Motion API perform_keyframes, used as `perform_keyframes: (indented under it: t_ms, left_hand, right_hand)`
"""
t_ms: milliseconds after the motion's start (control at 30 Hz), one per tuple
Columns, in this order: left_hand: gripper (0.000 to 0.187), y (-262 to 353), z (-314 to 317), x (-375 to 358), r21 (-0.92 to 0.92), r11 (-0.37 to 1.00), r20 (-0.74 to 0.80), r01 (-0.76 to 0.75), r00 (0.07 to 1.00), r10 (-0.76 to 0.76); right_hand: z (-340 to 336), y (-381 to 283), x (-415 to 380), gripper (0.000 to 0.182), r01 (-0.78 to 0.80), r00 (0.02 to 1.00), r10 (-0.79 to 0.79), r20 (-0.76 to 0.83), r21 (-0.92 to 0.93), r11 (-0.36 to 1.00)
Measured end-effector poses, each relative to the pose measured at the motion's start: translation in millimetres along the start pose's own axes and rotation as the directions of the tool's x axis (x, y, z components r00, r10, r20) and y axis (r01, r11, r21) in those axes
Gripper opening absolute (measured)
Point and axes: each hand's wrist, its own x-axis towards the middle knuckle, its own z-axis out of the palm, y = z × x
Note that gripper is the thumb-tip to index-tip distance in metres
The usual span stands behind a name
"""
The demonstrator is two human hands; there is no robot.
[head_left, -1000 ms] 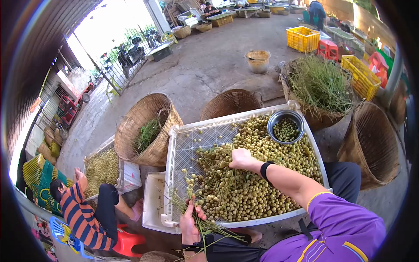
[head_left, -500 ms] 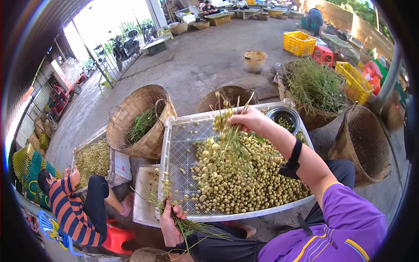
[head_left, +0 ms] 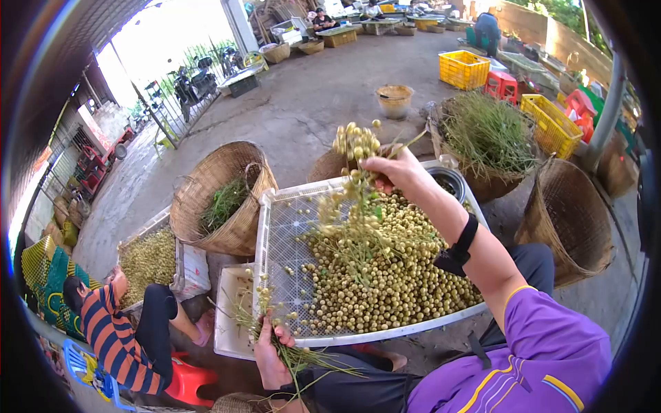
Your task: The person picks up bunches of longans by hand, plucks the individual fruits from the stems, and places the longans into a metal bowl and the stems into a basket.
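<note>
In the head view, my right hand (head_left: 396,171) is raised over the far side of a white mesh tray (head_left: 264,237), closed on a fruit sprig (head_left: 355,141) of small round yellow-brown fruits on thin stems. Part of that bunch hangs blurred below the fingers. Beneath it, a heap of loose fruits (head_left: 392,289) fills the middle and right of the tray. At the tray's near left corner, my left hand (head_left: 272,354) is wrapped round a bundle of thin green stems (head_left: 317,359), with a few fruits at its upper end. A metal bowl (head_left: 451,180) by the right forearm is partly hidden.
A wicker basket (head_left: 206,186) with green stems stands left of the tray. A stem-filled basket (head_left: 485,138) and another wicker basket (head_left: 571,220) are on the right. A person in a striped shirt (head_left: 117,330) sits at the left beside another fruit tray (head_left: 148,265).
My right hand has risen slightly with its sprig, and the fruit cluster has swung upward above the fingers. My left hand keeps its hold on the stems. The view has shifted a little.
</note>
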Motion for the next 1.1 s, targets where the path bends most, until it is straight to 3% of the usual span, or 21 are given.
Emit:
perform_keyframes:
  t_ms: [100, 167, 333, 400, 500, 633, 667, 767, 800, 833, 900, 933, 967, 1000, 1033, 1100]
  left_hand:
    - [0.02, 4.7, -6.1, -2.7, -0.002, 1.0, 0.008, 0.008, 1.0, -0.008]
    - [0.02, 3.8, -8.4, -1.6, -0.005, 1.0, -0.004, 0.012, 1.0, -0.012]
    - [0.019, 6.5, -7.8, -10.2, -0.018, 1.0, -0.045, -0.014, 0.999, 0.013]
    - [0.018, 10.8, -9.5, -16.5, -0.02, 1.0, -0.025, -0.009, 1.0, 0.009]
    - [0.019, 15.7, -24.1, -25.7, 0.029, 0.999, -0.114, -0.041, 0.993, 0.044]
    - [0.019, 18.8, -35.5, -34.0, 0.104, 0.993, -0.249, -0.046, 0.966, 0.071]
    - [0.019, 19.4, -40.5, -32.8, 0.107, 0.993, -0.254, -0.047, 0.965, 0.073]
    - [0.02, 21.7, -36.3, -26.9, 0.049, 0.999, -0.27, -0.001, 0.963, 0.015]
    - [0.019, 21.4, -32.2, -24.5, 0.045, 0.999, -0.264, 0.004, 0.964, 0.008]
    - [0.019, 20.7, -28.6, -21.9, 0.043, 0.999, -0.259, 0.009, 0.966, 0.002]
    - [0.017, 18.7, -12.6, -17.1, 0.076, 0.997, -0.238, -0.022, 0.971, 0.04]
    - [0.017, 21.3, -7.2, -15.7, 0.076, 0.997, -0.246, -0.031, 0.968, 0.049]
    - [0.017, 21.2, -1.1, -13.8, 0.059, 0.998, -0.191, 0.004, 0.982, 0.008]
    - [0.017, 17.9, 4.8, -11.7, 0.043, 0.998, -0.124, 0.043, 0.992, -0.038]
    - [0.017, 13.7, 6.5, -9.7, 0.038, 0.998, -0.111, 0.052, 0.993, -0.047]
    - [0.02, 5.2, 8.2, -3.9, -0.051, 0.977, 0.169, 0.207, 0.966, -0.196]
  right_hand:
    - [7.0, -4.2, -0.7, 0.018, 0.062, 0.997, -0.055, -0.049, 0.174, 0.983]
    - [30.5, -4.2, -5.6, 0.017, 0.025, 0.998, -0.011, -0.059, 0.239, 0.971]
    - [113.0, 86.7, 1.4, 0.027, -0.306, 0.952, 0.274, 0.138, 0.501, 0.81]
    - [144.0, 119.3, -3.7, 0.023, -0.448, 0.891, 0.397, 0.219, 0.556, 0.7]
    - [176.3, 172.4, -6.6, 0.022, -0.628, 0.771, 0.521, 0.366, 0.573, 0.527]
    - [203.6, 217.1, -10.5, 0.021, -0.703, 0.694, 0.574, 0.435, 0.582, 0.409]
    - [205.2, 226.3, -9.2, 0.024, -0.715, 0.683, 0.584, 0.44, 0.566, 0.41]
    - [198.3, 226.3, -4.3, 0.055, -0.77, 0.636, 0.49, 0.596, 0.528, 0.359]
    - [195.7, 236.5, 0.2, 0.068, -0.794, 0.606, 0.387, 0.695, 0.502, 0.343]
    - [190.6, 229.5, -0.4, 0.073, -0.778, 0.611, 0.358, 0.706, 0.453, 0.435]
    - [183.2, 222.6, -0.1, 0.075, -0.658, 0.605, 0.37, 0.705, 0.181, 0.731]
    - [179.6, 206.7, -3.3, 0.075, -0.659, 0.598, 0.365, 0.714, 0.178, 0.731]
    - [171.0, 190.1, -8.4, 0.075, -0.436, 0.652, 0.411, 0.637, -0.127, 0.891]
    - [162.6, 178.8, -10.5, 0.074, -0.169, 0.725, 0.414, 0.55, -0.441, 0.881]
    - [157.5, 175.9, -16.4, 0.07, -0.075, 0.754, 0.336, 0.565, -0.433, 0.898]
    - [145.4, 166.5, -33.7, 0.067, -0.36, 0.617, 0.218, 0.757, 0.025, 0.933]
